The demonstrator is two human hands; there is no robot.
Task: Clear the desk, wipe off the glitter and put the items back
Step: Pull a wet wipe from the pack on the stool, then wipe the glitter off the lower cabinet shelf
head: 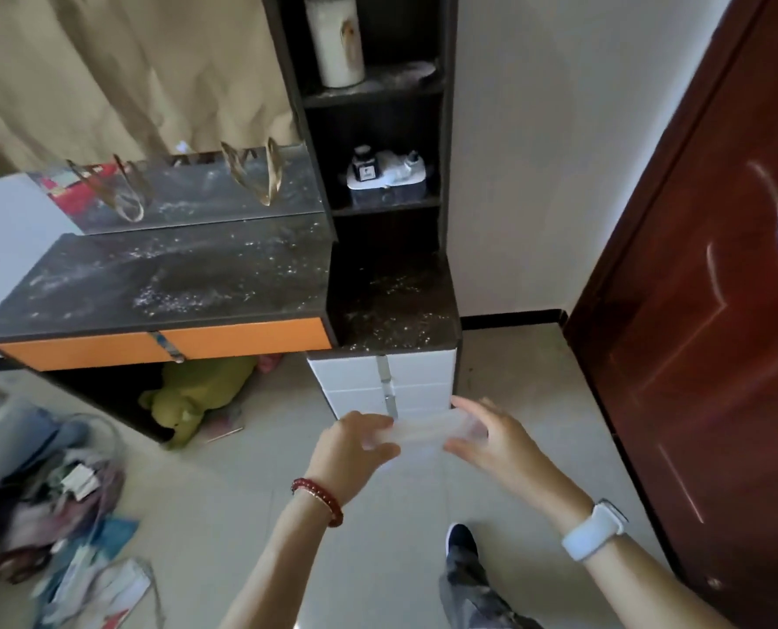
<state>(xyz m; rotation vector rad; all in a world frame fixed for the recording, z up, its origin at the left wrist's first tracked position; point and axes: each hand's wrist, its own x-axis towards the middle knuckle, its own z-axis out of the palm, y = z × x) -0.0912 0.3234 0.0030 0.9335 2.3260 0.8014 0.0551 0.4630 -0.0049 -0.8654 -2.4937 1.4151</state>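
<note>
A dark desk top (105,288) with an orange drawer front is speckled with silver glitter, and so is the lower side cabinet top (391,311) to its right. In front of the white drawers, my left hand (355,442) and my right hand (482,438) each grip one end of a thin white wipe (423,431) stretched between them. The wipe is blurred and hangs in the air, well short of the desk.
A dark shelf tower holds a white cylinder (335,38) and small bottles (385,172). A mirror (196,188) stands behind the desk. A green plush toy (196,397) lies under the desk. Bags and papers (60,515) are heaped at left. A brown door (696,311) stands at right.
</note>
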